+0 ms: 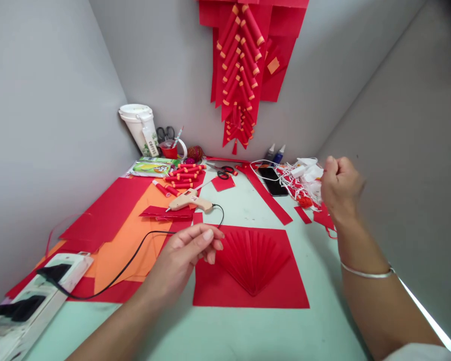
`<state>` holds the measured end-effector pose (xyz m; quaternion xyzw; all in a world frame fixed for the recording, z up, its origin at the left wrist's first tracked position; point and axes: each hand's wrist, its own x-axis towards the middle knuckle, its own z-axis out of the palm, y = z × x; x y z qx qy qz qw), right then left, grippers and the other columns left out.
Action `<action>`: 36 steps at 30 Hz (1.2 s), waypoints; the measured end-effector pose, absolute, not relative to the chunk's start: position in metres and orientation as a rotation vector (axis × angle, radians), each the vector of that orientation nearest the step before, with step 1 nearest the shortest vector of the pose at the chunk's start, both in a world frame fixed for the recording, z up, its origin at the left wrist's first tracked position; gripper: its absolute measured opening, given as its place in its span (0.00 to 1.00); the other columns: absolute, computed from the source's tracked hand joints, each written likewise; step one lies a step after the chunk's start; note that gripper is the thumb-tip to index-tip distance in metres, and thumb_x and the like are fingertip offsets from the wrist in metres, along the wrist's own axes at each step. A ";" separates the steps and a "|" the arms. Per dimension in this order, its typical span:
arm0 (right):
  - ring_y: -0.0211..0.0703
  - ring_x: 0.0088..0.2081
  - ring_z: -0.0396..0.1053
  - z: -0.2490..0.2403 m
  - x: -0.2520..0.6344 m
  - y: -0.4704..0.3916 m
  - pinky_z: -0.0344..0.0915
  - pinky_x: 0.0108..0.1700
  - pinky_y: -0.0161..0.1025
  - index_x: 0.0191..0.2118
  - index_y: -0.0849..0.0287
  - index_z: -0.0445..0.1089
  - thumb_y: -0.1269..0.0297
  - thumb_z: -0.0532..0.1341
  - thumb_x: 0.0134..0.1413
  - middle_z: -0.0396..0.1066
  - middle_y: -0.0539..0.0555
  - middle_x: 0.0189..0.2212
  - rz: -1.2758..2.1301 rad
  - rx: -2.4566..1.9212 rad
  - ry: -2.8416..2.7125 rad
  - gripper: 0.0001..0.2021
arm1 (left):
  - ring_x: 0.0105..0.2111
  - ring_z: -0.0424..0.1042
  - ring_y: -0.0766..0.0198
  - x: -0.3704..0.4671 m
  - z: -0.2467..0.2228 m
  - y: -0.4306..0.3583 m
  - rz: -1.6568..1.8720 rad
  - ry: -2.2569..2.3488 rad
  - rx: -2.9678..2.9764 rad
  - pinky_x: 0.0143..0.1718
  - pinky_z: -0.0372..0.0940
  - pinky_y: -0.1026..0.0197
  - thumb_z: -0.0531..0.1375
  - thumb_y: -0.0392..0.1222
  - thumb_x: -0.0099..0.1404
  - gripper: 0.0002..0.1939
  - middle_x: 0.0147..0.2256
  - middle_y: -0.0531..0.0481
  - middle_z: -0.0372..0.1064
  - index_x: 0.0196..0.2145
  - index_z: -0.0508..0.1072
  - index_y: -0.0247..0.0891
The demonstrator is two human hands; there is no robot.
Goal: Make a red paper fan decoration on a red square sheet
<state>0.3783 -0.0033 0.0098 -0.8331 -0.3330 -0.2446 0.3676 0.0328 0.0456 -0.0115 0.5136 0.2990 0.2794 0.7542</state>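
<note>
A red rectangular sheet (206, 291) lies on the pale green table, with a pleated red paper fan (253, 265) spread on it, its point toward me. My left hand (190, 250) hovers over the sheet's upper left corner, beside the fan, thumb and fingers curled together. Whatever it might hold is too small to tell. On the right, my right hand (342, 185) is raised in a fist near the white and red scraps (304, 175); the inside of the fist is hidden. Beyond my left hand lies a cream glue gun (190, 200).
Red rolls (184, 175), black scissors (225, 173) and a phone (273, 181) lie farther back. Orange sheets (124, 245) and a power strip (33, 306) are at left, with a black cord (135, 253) crossing the sheets. Firecracker decorations (240, 65) hang on the wall.
</note>
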 end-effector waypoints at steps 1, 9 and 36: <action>0.44 0.27 0.61 0.006 0.390 -0.003 0.56 0.34 0.43 0.27 0.56 0.61 0.56 0.49 0.63 0.62 0.51 0.21 -0.623 -2.187 -0.821 0.15 | 0.25 0.65 0.70 0.032 -0.012 0.046 0.641 0.671 1.131 0.29 0.59 0.66 0.61 0.46 0.64 0.09 0.28 0.53 0.71 0.32 0.77 0.39; 0.58 0.41 0.69 0.003 0.414 -0.007 0.61 0.38 0.47 0.48 0.60 0.69 0.57 0.56 0.58 0.72 0.65 0.40 -0.440 -2.424 -0.924 0.16 | 0.24 0.64 0.68 0.032 -0.014 0.045 0.735 0.759 1.202 0.28 0.59 0.65 0.58 0.49 0.66 0.15 0.25 0.54 0.68 0.26 0.73 0.38; 0.40 0.32 0.67 -0.041 0.300 0.025 0.55 0.32 0.34 0.32 0.59 0.73 0.57 0.56 0.60 0.73 0.54 0.33 0.562 -2.209 -1.975 0.14 | 0.33 0.69 0.60 0.040 -0.016 0.038 0.471 0.842 1.750 0.36 0.60 0.61 0.61 0.46 0.61 0.07 0.31 0.52 0.72 0.33 0.74 0.42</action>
